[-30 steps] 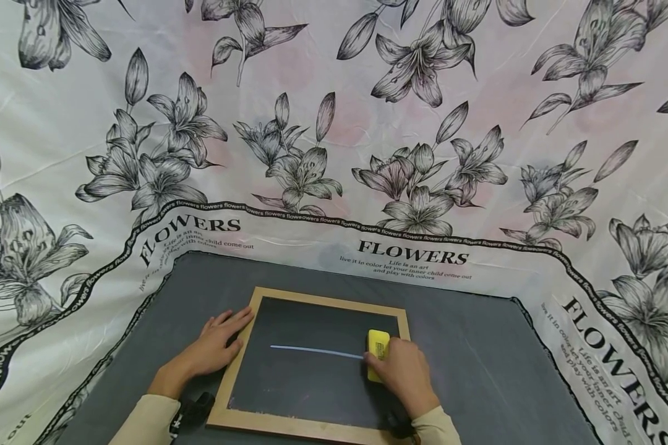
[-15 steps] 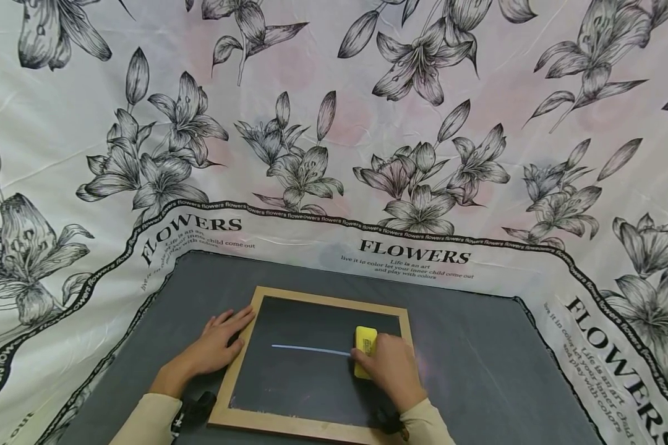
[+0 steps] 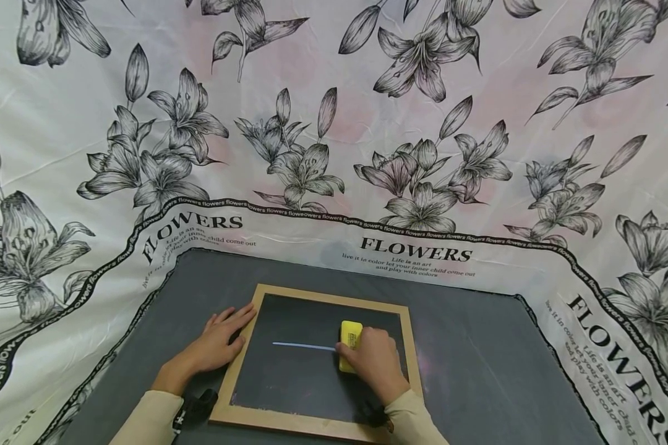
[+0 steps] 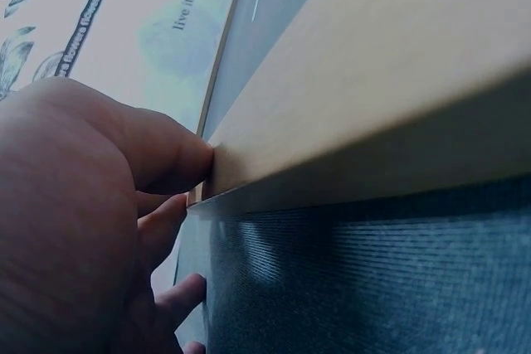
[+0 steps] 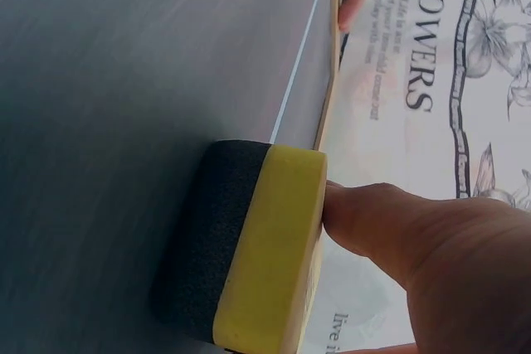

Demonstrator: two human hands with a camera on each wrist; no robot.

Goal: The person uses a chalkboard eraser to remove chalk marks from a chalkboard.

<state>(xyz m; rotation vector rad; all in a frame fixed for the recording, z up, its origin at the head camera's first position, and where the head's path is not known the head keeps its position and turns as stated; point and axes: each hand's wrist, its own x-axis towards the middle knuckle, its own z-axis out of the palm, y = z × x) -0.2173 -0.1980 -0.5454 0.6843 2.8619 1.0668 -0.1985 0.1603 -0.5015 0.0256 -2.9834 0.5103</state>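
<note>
A yellow eraser [image 3: 349, 337] with a dark felt underside lies against a wood-framed chalkboard [image 3: 289, 383]. My right hand [image 3: 377, 361] grips it, the thumb [image 5: 365, 217] along its near side in the right wrist view. From the eraser's left edge a pale blue chalk line [image 3: 303, 345] runs leftward over the board. My left hand [image 3: 214, 346] rests at the board's left frame, fingers fairly straight and spread. In the left wrist view, the left thumb [image 4: 178, 155] touches the wooden frame [image 4: 382, 80], with the other fingers beside and below it.
The board lies on a dark grey tabletop [image 3: 467, 352]. Behind and around it hangs a white cloth [image 3: 289, 247] printed with lilies and the word FLOWERS. Black straps [image 3: 200, 405] show at the wrists.
My right hand has slid the eraser leftward across the board, and the blue line has become shorter from its right end. My left hand stays at the frame.
</note>
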